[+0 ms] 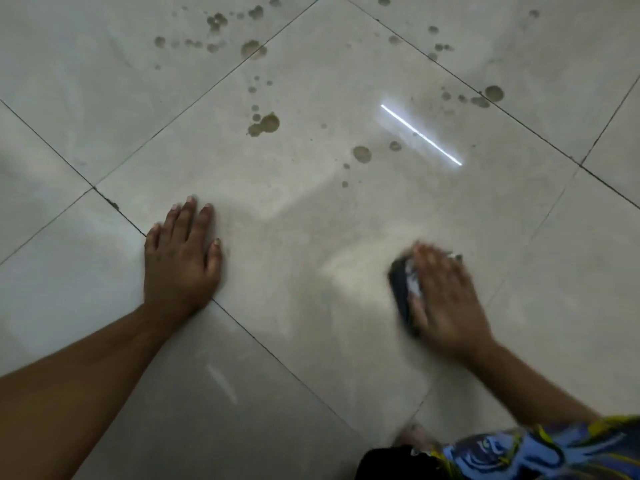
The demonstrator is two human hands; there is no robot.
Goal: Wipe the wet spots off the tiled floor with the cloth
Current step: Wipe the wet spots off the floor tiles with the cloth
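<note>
My right hand (446, 296) lies flat, fingers straight, pressing a dark cloth (401, 289) onto the pale tiled floor (311, 237); the hand is blurred, and only the cloth's left edge shows from under the palm. My left hand (180, 258) rests flat on the floor with fingers spread, well to the left of the cloth. Several brownish wet spots (265, 124) lie on the tiles beyond both hands. One larger spot (362, 154) sits ahead of the right hand. More spots cluster at the far top (252, 48) and at the upper right (493, 93).
A bright strip of reflected ceiling light (420, 135) lies on the tile between the spots. Dark grout lines (114, 202) run diagonally across the floor. A patterned blue and yellow garment (540, 452) and a toe (414, 434) show at the bottom right.
</note>
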